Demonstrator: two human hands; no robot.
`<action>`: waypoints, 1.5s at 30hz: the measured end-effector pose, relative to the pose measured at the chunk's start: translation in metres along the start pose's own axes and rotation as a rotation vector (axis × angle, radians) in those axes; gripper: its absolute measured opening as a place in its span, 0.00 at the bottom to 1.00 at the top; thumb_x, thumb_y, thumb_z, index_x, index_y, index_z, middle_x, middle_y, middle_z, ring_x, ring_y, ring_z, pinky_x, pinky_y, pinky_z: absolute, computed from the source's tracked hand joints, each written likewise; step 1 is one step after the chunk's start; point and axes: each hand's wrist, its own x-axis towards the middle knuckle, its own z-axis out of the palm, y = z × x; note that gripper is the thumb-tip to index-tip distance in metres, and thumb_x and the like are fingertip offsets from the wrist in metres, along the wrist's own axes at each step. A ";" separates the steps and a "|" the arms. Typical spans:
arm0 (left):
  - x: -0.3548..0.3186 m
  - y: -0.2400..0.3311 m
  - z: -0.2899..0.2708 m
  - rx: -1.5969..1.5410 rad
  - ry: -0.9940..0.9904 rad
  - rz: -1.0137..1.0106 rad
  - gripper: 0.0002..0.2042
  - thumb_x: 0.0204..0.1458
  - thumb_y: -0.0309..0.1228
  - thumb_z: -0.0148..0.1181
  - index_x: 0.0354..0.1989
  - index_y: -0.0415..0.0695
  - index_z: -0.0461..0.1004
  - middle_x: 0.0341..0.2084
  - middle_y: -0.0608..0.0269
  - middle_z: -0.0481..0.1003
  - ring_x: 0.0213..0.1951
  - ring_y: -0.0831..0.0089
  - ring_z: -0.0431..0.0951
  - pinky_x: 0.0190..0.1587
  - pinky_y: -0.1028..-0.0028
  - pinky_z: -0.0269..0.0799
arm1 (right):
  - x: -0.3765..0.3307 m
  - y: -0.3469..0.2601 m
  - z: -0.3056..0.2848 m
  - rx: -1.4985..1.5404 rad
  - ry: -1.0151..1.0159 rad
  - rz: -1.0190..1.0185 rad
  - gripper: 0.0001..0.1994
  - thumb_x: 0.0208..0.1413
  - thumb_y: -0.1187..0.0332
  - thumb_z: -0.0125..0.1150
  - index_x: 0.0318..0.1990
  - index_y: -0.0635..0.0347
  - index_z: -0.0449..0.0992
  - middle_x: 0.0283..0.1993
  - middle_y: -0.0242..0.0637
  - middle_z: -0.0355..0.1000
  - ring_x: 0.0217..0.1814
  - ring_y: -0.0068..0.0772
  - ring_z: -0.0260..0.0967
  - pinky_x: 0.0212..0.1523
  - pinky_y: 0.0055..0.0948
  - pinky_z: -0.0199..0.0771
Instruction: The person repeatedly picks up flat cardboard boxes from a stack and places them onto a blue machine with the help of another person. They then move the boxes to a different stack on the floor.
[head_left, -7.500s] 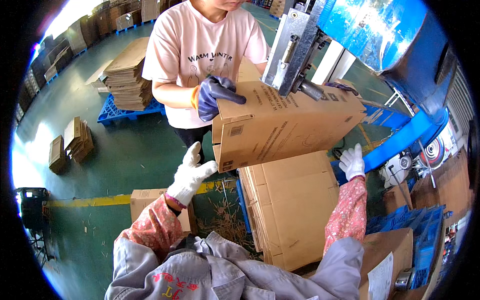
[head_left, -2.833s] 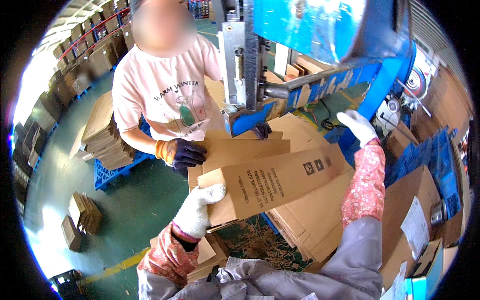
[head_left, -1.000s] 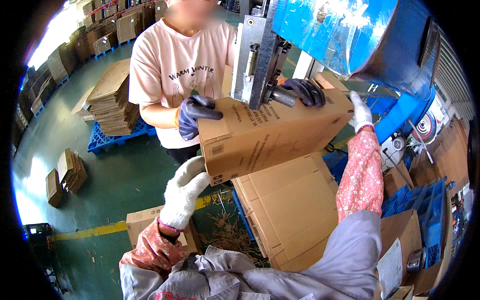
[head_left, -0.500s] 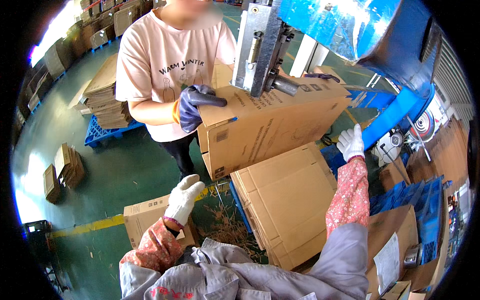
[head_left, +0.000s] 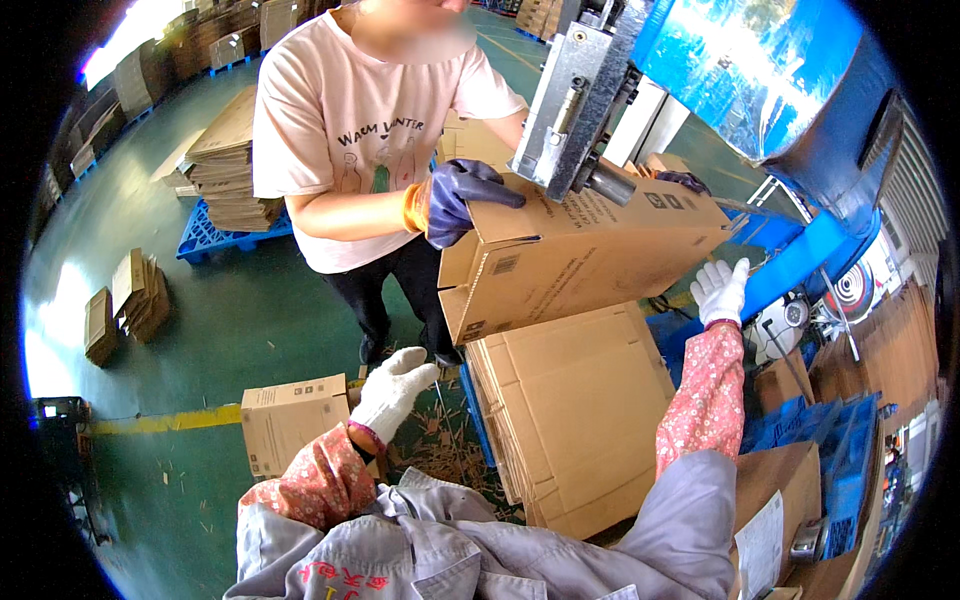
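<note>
A large brown carton (head_left: pixel 590 265) is under the metal head (head_left: pixel 575 110) of a blue machine (head_left: pixel 755 75). A co-worker's dark-gloved hand (head_left: pixel 465 200) grips its near left end; another dark glove (head_left: pixel 685 182) shows at its far right end. My left hand (head_left: pixel 395 392), in a white glove, hovers below the carton's left corner, fingers apart and holding nothing. To the right, my right hand (head_left: pixel 720 292), gloved alike, is spread open near the carton's far end and the machine's blue arm. Between my forearms lies a stack of flattened cartons (head_left: pixel 575 425).
A standing carton (head_left: pixel 292 425) is on the floor left of my forearm, near cardboard scraps (head_left: pixel 440 440). Flattened cartons (head_left: pixel 235 160) sit on a blue pallet (head_left: pixel 215 235) behind, with smaller bundles (head_left: pixel 140 290) farther left. A paper sheet (head_left: pixel 760 545) is at lower right.
The view has shifted. The carton and the co-worker's near hand appear farther right, and the carton's left end flaps look more spread. Both my hands stay off it.
</note>
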 end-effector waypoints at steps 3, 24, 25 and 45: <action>0.000 -0.004 -0.007 -0.017 0.013 0.018 0.32 0.56 0.38 0.66 0.66 0.34 0.66 0.62 0.48 0.72 0.63 0.62 0.71 0.65 0.68 0.64 | -0.002 -0.003 0.011 -0.004 0.000 -0.065 0.53 0.59 0.26 0.40 0.77 0.62 0.45 0.81 0.53 0.41 0.83 0.55 0.35 0.78 0.55 0.35; 0.080 -0.054 -0.076 -0.549 0.133 0.210 0.40 0.63 0.58 0.51 0.76 0.49 0.45 0.73 0.51 0.50 0.72 0.53 0.55 0.70 0.51 0.53 | -0.009 0.060 0.011 -0.201 -0.405 -0.103 0.49 0.61 0.27 0.42 0.78 0.54 0.46 0.82 0.42 0.42 0.83 0.46 0.35 0.77 0.58 0.28; 0.078 -0.057 -0.079 -0.496 0.139 0.273 0.35 0.65 0.54 0.51 0.74 0.48 0.51 0.70 0.51 0.58 0.68 0.55 0.63 0.67 0.54 0.60 | -0.011 0.070 0.015 -0.198 -0.424 -0.084 0.47 0.61 0.28 0.43 0.78 0.52 0.47 0.81 0.40 0.44 0.83 0.45 0.37 0.76 0.58 0.29; -0.021 -0.136 -0.303 -0.449 0.207 0.423 0.37 0.50 0.41 0.71 0.66 0.39 0.62 0.47 0.62 0.76 0.48 0.74 0.75 0.51 0.69 0.73 | -0.248 0.205 0.205 -0.146 -0.403 -0.209 0.32 0.61 0.48 0.64 0.66 0.56 0.65 0.65 0.36 0.67 0.66 0.37 0.65 0.65 0.45 0.66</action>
